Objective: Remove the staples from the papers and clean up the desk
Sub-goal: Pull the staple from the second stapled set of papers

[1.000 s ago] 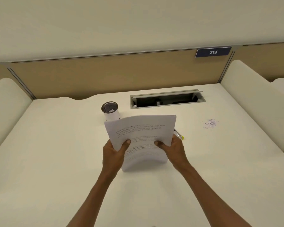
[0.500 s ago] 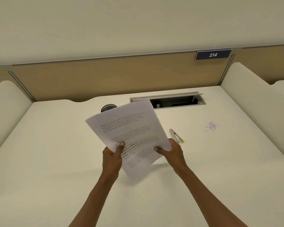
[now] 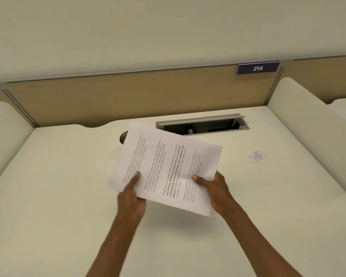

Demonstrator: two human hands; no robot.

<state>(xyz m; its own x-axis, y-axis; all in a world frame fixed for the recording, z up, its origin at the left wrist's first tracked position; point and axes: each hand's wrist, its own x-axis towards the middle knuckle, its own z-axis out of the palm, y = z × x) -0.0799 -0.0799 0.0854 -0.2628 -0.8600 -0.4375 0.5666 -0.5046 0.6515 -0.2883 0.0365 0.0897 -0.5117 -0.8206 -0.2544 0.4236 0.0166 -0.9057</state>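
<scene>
A stack of printed white papers (image 3: 168, 166) is held above the desk's middle, turned sideways so the text lines run up and down. My left hand (image 3: 131, 196) grips its lower left edge with the thumb on top. Its lower right edge is gripped by my right hand (image 3: 213, 188), thumb on the page. A small pile of pulled staples (image 3: 256, 156) lies on the desk to the right. The yellow-tipped tool (image 3: 220, 173) is almost wholly hidden behind the papers and my right hand.
A white cup with a dark lid (image 3: 123, 136) peeks out behind the papers' left corner. An open cable tray slot (image 3: 202, 124) sits at the desk's back. Cream dividers (image 3: 308, 124) flank the cream desk (image 3: 58, 186) on both sides.
Both hands have rotated the papers from upright to sideways. The stack now covers most of the cup and the yellow-tipped tool.
</scene>
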